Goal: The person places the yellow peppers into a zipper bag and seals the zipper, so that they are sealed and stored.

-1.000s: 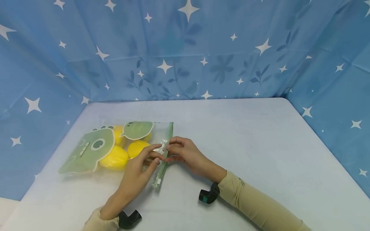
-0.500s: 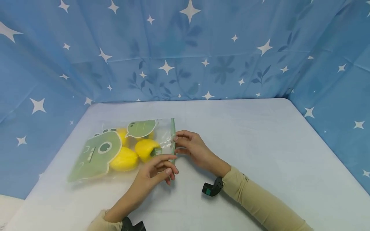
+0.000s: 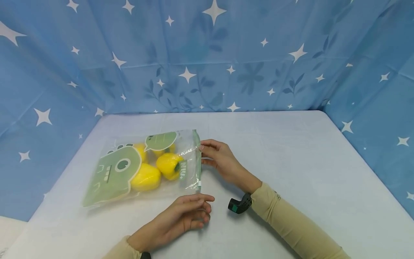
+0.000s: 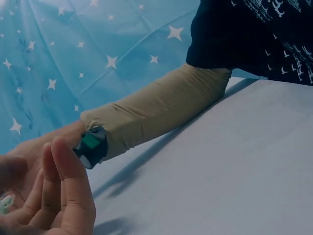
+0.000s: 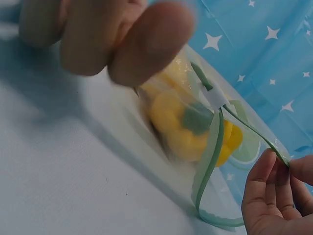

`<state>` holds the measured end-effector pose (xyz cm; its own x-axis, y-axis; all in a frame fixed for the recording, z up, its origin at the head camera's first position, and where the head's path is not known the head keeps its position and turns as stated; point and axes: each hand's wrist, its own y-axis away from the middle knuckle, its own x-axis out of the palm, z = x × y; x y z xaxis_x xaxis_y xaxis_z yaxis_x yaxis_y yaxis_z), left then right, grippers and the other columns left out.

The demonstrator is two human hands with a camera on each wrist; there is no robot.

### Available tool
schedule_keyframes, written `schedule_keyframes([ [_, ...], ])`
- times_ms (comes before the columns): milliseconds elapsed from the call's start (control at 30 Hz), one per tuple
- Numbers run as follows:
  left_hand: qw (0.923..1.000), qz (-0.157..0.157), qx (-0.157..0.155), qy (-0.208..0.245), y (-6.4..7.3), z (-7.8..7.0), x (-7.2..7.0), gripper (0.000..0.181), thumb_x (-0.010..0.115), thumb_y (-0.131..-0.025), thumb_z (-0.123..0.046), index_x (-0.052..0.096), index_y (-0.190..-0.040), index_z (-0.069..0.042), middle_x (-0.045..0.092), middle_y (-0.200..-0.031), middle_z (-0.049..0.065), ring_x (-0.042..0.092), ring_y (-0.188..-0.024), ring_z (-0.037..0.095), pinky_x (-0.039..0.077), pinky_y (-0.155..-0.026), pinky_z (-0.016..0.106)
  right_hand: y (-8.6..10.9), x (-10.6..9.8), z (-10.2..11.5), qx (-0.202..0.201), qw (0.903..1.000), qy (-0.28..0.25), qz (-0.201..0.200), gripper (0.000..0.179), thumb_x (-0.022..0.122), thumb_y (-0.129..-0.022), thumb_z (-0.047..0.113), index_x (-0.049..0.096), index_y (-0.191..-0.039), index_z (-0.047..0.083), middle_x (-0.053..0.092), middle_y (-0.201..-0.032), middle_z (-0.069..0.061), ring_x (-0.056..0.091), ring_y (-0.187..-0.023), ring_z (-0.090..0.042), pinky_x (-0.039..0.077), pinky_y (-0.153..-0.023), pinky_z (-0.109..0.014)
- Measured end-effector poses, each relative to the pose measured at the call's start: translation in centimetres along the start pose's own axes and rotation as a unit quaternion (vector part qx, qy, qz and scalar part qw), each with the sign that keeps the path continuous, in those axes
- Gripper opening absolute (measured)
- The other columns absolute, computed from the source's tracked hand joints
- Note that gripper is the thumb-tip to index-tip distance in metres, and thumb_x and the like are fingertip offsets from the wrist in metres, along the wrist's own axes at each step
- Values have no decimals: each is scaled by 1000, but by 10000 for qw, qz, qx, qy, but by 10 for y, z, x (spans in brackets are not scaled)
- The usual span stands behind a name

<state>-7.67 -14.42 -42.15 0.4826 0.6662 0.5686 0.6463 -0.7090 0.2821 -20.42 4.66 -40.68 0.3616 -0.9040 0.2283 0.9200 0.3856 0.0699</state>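
A clear zip bag (image 3: 191, 140) with green dinosaur prints lies on the left half of the table. Several yellow bell peppers (image 3: 145, 177) show through its plastic. My right hand (image 3: 223, 162) pinches the green zip edge on the bag's right side, as the right hand (image 5: 279, 196) also shows in the right wrist view. There, two green strips part from a white slider (image 5: 214, 96), leaving a gap. My left hand (image 3: 184, 217) hovers in front of the bag's near right corner, holding nothing, fingers loosely bent. In the left wrist view its fingers (image 4: 73, 188) fill the lower left.
The table (image 3: 291, 154) has a white cover. A blue curtain (image 3: 207, 54) with white stars encloses its back and sides. A black wrist camera (image 3: 240, 204) hangs under the right wrist.
My left hand has come away from the zip edge, moving right and toward me. The bag has shifted slightly right, and my right hand has moved a little farther back with its edge.
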Motion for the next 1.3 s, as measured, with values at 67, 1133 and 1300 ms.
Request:
schedule_keyframes([
  [67,9998,-29,-109,141,-1,1,-1,41,50,-112,-26,49,-146,-4,67,-109,-3,67,-94,8,59,-85,21,-1,-1,1,-2,10000,0,-11,40,60,-107,14,55,-141,-5,70,-114,-1,69,-105,-16,62,-85,-29],
  [1133,9889,-799,647,1070,-3,4,-9,16,47,-113,-25,60,-110,-16,58,-97,-7,59,-83,5,55,-75,14,18,-29,23,1173,9184,3022,2268,37,50,-110,34,69,-110,2,69,-95,-7,67,-80,-19,56,-67,-30],
  [1300,9897,-741,717,993,-4,5,-10,17,47,-113,-25,60,-110,-16,58,-97,-8,58,-83,5,54,-75,14,19,-32,21,1693,9056,2717,2783,37,55,-108,34,71,-105,1,69,-88,-5,66,-79,-16,55,-65,-28],
])
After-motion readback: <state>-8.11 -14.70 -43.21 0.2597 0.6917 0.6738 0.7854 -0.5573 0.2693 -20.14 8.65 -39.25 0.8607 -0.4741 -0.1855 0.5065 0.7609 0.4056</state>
